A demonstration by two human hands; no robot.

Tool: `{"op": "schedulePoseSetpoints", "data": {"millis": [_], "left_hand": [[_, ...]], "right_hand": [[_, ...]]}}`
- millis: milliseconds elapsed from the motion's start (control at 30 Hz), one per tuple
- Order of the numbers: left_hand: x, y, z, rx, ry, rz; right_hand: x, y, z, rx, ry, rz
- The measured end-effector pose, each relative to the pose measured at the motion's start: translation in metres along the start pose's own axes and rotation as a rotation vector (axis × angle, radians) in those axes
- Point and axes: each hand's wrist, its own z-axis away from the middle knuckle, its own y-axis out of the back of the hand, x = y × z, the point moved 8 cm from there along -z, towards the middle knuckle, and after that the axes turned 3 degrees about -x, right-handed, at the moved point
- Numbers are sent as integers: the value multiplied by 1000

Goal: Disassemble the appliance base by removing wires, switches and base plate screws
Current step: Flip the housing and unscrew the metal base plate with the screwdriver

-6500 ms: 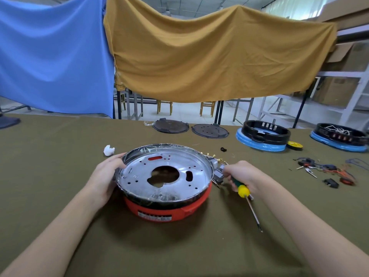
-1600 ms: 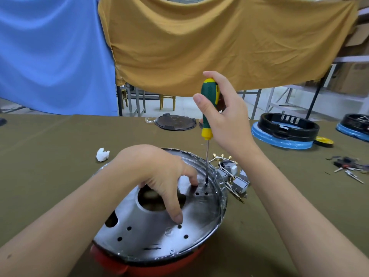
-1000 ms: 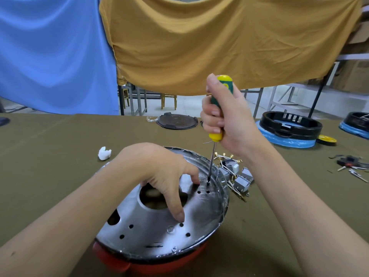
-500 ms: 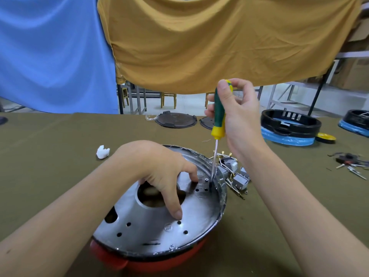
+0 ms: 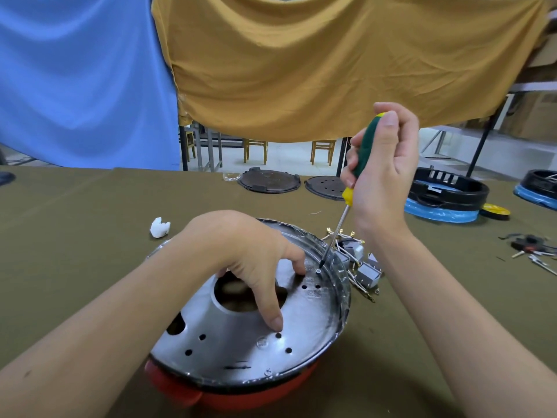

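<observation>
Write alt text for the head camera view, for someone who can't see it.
A right hand holds a green-and-yellow screwdriver, tip at a screw on a round metal base plate. The left hand steadies the plate, fingertips pressing it, on an olive-covered table.

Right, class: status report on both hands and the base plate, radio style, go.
Right hand grips green-and-yellow screwdriver, tip at a screw near the rim. Left hand presses on round silver metal base plate. Nothing blocking.
</observation>
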Motion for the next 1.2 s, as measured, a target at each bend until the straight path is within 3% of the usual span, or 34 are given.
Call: {"op": "schedulePoseSetpoints", "data": {"millis": [300, 433, 633, 733, 867, 967, 1033, 1200], "left_hand": [[0, 0, 0, 10, -4, -3], [0, -1, 0, 4, -9, 10], [2, 0, 1, 5, 1, -11], [2, -1, 2, 0, -5, -12], [0, 0, 2, 9, -13, -32], [1, 0, 1, 12, -15, -44], [-1, 0, 0, 15, -14, -54], [-1, 1, 0, 14, -10, -56]], "right_hand": [[6, -4, 1, -40, -17, -7], [10, -13, 0, -167, -73, 28], [2, -42, -16, -382, -10, 450], [0, -56, -26, -573, -64, 611], [-13, -39, -50, -670, -104, 815], [-14, -20, -58, -759, -192, 820], [-8, -11, -58, -734, -271, 783], [-2, -12, -51, -729, -263, 882]]}}
